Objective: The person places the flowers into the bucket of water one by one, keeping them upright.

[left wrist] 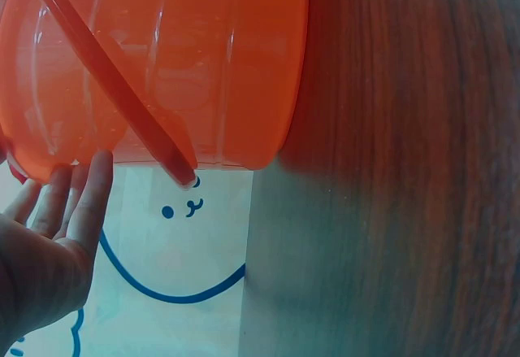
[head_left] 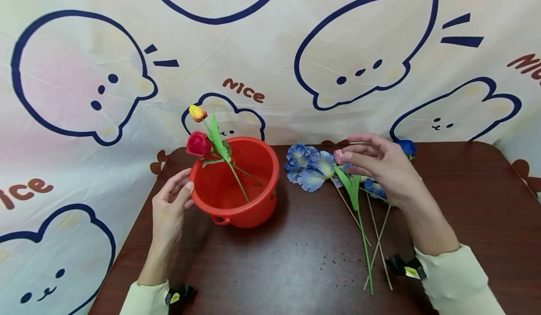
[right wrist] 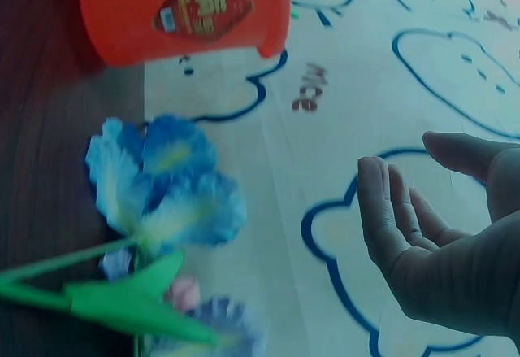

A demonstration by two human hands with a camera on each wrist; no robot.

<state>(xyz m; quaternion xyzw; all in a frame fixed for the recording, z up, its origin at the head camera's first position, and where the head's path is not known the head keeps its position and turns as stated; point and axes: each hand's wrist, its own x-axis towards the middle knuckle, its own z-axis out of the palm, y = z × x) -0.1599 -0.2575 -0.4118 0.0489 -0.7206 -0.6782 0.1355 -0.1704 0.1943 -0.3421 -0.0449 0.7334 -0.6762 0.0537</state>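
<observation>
Brown tabletop (head_left: 274, 268): left hand (head_left: 171, 207), fingers straight, touches a red bucket (head_left: 259, 214); right hand (head_left: 384, 165), unclenched, empty, hovers by a pink flower (head_left: 338, 156) — crossed stems (head_left: 380, 241) could snag if pulled.

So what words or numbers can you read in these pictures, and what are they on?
"Nice": on the cloth backdrop, behind the bucket.
"ice": on the cloth's left side, cut off by the picture's edge.
"Ni": on the cloth's right side, the rest cut off.
Bucket's diamond-shaped label: too blurred to read.
Yellow stickers on the black wrist gear: too small to read.
</observation>
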